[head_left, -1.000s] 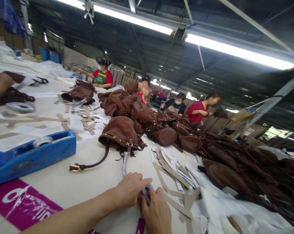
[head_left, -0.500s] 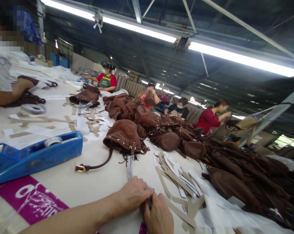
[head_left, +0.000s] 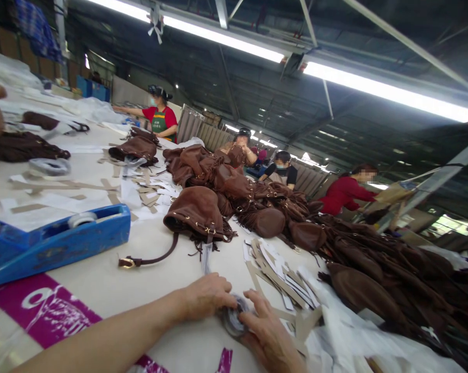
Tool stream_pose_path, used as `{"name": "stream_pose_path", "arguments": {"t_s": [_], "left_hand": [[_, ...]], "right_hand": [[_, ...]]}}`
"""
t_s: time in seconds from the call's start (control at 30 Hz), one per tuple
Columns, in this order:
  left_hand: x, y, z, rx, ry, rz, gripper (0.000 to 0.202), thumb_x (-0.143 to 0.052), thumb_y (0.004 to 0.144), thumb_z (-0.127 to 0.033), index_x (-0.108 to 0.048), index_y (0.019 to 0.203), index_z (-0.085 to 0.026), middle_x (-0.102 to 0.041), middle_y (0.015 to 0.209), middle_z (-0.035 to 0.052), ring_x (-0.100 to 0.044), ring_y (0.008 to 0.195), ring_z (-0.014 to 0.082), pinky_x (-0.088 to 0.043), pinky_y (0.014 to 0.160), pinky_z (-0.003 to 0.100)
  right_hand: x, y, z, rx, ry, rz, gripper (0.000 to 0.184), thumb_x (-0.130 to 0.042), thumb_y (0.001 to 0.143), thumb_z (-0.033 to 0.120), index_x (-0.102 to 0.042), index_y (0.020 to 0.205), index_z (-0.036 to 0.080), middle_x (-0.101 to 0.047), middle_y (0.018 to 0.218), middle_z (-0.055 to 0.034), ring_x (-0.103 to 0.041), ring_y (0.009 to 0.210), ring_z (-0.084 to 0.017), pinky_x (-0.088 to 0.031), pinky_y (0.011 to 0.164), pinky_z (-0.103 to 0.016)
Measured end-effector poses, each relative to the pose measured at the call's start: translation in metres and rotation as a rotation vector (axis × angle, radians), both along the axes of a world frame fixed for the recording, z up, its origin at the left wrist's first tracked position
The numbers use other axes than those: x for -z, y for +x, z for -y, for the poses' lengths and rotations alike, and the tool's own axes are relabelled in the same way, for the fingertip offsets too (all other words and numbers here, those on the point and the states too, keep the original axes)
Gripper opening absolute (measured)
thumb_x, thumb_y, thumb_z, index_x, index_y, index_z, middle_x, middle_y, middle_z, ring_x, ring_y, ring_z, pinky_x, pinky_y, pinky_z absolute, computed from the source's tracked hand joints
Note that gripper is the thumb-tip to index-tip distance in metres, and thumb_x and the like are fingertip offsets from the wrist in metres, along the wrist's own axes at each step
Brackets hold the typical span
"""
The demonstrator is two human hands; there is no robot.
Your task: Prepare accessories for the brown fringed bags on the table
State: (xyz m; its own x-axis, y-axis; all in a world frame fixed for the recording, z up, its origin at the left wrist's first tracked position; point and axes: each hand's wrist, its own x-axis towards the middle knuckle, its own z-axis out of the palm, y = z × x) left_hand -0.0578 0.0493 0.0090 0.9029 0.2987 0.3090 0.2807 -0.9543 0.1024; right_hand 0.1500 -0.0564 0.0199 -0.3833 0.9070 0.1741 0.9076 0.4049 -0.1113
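My left hand [head_left: 206, 298] and my right hand [head_left: 268, 336] meet at the table's near edge. Both pinch a small grey, plastic-looking wrapped piece [head_left: 232, 320] between them; what is inside it I cannot make out. A pale strip [head_left: 206, 256] runs from this piece up to a brown leather bag [head_left: 197, 210] lying just beyond my hands. The bag's strap with a gold buckle [head_left: 127, 261] trails to the left on the table [head_left: 102, 295].
A blue tape dispenser [head_left: 55, 241] stands at the left. Cardboard strips and paper slips [head_left: 275, 272] lie right of my hands. A long pile of brown bags [head_left: 335, 248] runs down the table. Several co-workers [head_left: 160, 116] work along its far side.
My right hand has opened out and shifted right, so the grey wrapped piece shows between the hands. The view has tilted slightly; the person's arm at the far left has drawn back.
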Motion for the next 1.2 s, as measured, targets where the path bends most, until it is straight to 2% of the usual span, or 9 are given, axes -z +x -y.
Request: {"name": "stream_pose_path", "arguments": {"t_s": [0.13,0.27,0.47,0.57,0.73,0.87,1.0,1.07,1.2], "left_hand": [[-0.005,-0.004,-0.012,-0.198,-0.112,0.011,0.014,-0.060,0.085,-0.016,-0.060,0.097,-0.021,-0.065,0.088,0.0020,-0.058,0.088,0.0194,-0.039,0.077,0.032],[-0.007,-0.006,-0.028,-0.322,-0.108,-0.047,0.010,-0.063,0.085,-0.023,-0.062,0.076,-0.018,-0.065,0.086,0.0043,-0.056,0.093,0.0219,-0.038,0.077,0.033],[-0.002,-0.004,-0.034,-0.327,-0.157,0.003,0.014,-0.056,0.087,-0.020,-0.060,0.074,-0.017,-0.064,0.083,0.0040,-0.054,0.090,0.0202,-0.037,0.084,0.036],[0.001,-0.001,-0.025,-0.335,-0.220,0.002,0.015,-0.047,0.087,-0.013,-0.060,0.081,-0.017,-0.062,0.090,0.0056,-0.053,0.090,0.0203,-0.038,0.081,0.034],[0.001,-0.005,-0.013,-0.258,-0.239,0.088,0.038,-0.050,0.084,-0.015,-0.053,0.121,-0.026,-0.055,0.099,0.0071,-0.048,0.092,0.0223,-0.039,0.082,0.034],[0.005,-0.006,-0.017,-0.219,-0.215,0.053,0.023,-0.050,0.088,-0.020,-0.062,0.105,-0.031,-0.052,0.091,0.0041,-0.048,0.089,0.0207,-0.037,0.077,0.031],[0.010,-0.006,-0.025,-0.226,-0.162,0.047,0.016,-0.052,0.091,-0.027,-0.064,0.100,-0.033,-0.052,0.089,0.0024,-0.049,0.088,0.0199,-0.036,0.074,0.029],[0.010,-0.007,-0.027,-0.206,-0.140,0.049,0.013,-0.056,0.090,-0.030,-0.064,0.099,-0.033,-0.054,0.091,0.0021,-0.050,0.089,0.0198,-0.037,0.075,0.029],[0.008,-0.013,-0.033,-0.143,-0.167,0.066,0.017,-0.060,0.087,-0.025,-0.063,0.103,-0.030,-0.059,0.097,0.0018,-0.053,0.094,0.0192,-0.038,0.084,0.031]], "right_hand": [[0.013,-0.018,-0.003,0.065,0.097,-0.036,0.022,-0.062,0.068,0.009,-0.063,0.086,0.022,-0.048,0.138,-0.0084,-0.036,0.134,-0.031,-0.036,0.106,-0.046],[0.022,-0.044,-0.010,0.241,0.161,-0.088,0.013,-0.061,0.076,0.014,-0.062,0.087,0.021,-0.057,0.115,-0.0094,-0.056,0.102,-0.026,-0.045,0.089,-0.040],[0.017,-0.071,-0.030,0.437,0.242,-0.011,0.004,-0.058,0.081,0.022,-0.062,0.078,0.022,-0.055,0.088,-0.0075,-0.056,0.080,-0.025,-0.045,0.073,-0.037],[0.019,-0.080,-0.039,0.521,0.272,0.057,0.010,-0.055,0.084,0.024,-0.063,0.078,0.021,-0.055,0.084,-0.0091,-0.057,0.074,-0.027,-0.044,0.067,-0.038],[0.024,-0.086,-0.052,0.587,0.285,0.066,0.015,-0.053,0.086,0.024,-0.065,0.089,0.016,-0.057,0.085,-0.0119,-0.060,0.074,-0.028,-0.045,0.066,-0.038],[0.019,-0.065,-0.051,0.478,0.067,-0.065,0.018,-0.056,0.084,0.031,-0.066,0.088,0.017,-0.058,0.086,-0.0099,-0.062,0.077,-0.026,-0.049,0.070,-0.036],[0.003,-0.029,-0.048,0.162,-0.154,-0.154,0.036,-0.059,0.073,0.014,-0.065,0.107,0.024,-0.061,0.094,-0.0039,-0.063,0.083,-0.019,-0.050,0.074,-0.028],[-0.005,-0.016,-0.049,0.041,-0.139,-0.128,0.042,-0.055,0.073,0.008,-0.065,0.109,0.027,-0.062,0.110,-0.0060,-0.062,0.099,-0.020,-0.050,0.085,-0.030],[-0.006,-0.013,-0.055,-0.055,-0.023,-0.004,0.020,-0.059,0.074,0.011,-0.067,0.088,0.021,-0.045,0.145,-0.0106,-0.037,0.135,-0.031,-0.035,0.107,-0.046]]}}
